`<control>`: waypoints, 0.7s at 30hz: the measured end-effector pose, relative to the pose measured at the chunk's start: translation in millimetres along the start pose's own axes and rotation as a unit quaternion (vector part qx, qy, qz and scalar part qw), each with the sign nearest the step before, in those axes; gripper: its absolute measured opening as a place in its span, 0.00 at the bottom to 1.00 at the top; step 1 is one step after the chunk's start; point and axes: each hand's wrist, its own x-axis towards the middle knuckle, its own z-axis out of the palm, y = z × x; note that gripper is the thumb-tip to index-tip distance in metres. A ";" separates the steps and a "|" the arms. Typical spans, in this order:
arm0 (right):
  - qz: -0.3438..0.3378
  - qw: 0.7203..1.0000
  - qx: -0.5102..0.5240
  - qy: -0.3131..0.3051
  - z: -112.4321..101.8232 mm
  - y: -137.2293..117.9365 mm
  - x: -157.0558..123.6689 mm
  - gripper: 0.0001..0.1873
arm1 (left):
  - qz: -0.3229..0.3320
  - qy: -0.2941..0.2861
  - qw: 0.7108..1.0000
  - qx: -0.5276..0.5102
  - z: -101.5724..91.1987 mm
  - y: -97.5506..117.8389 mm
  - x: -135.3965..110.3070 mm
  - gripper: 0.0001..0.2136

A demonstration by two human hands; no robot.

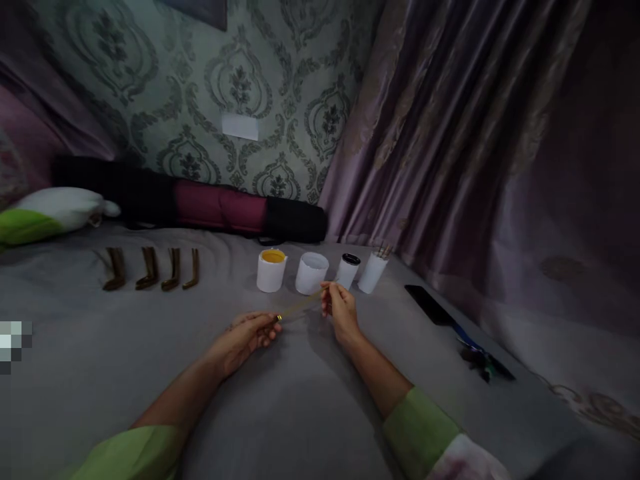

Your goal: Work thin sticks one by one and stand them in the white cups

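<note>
Both my hands hold one thin stick, a paintbrush (300, 307) with a small gold band, over a grey bedsheet (150, 360). My left hand (247, 339) pinches its near end at the gold band. My right hand (339, 308) pinches the far end with closed fingers. Just beyond the brush stand a white cup of yellow paint (271, 270), an open white cup (311, 273), a small white jar with a black lid (347, 270) and a white cup holding thin sticks (373, 270).
Several brown curved wooden pieces (150, 269) stand in a row at the left. A black phone (429, 304) and a blue-handled tool (475, 350) lie at the right. A dark bolster (220, 207) lies against the patterned wall; curtains hang at the right; a pillow (50, 210) is far left.
</note>
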 end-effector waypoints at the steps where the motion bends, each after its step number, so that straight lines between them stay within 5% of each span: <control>1: -0.004 1.000 0.006 0.009 -3.2 -3.1 1.9 0.18 | 0.000 0.001 1.000 0.000 0.6 0.5 -0.9 0.05; 21: -0.021 0.999 0.010 0.024 -16.7 -11.3 10.4 0.16 | -0.023 0.023 0.999 -0.034 0.0 4.6 -3.0 0.05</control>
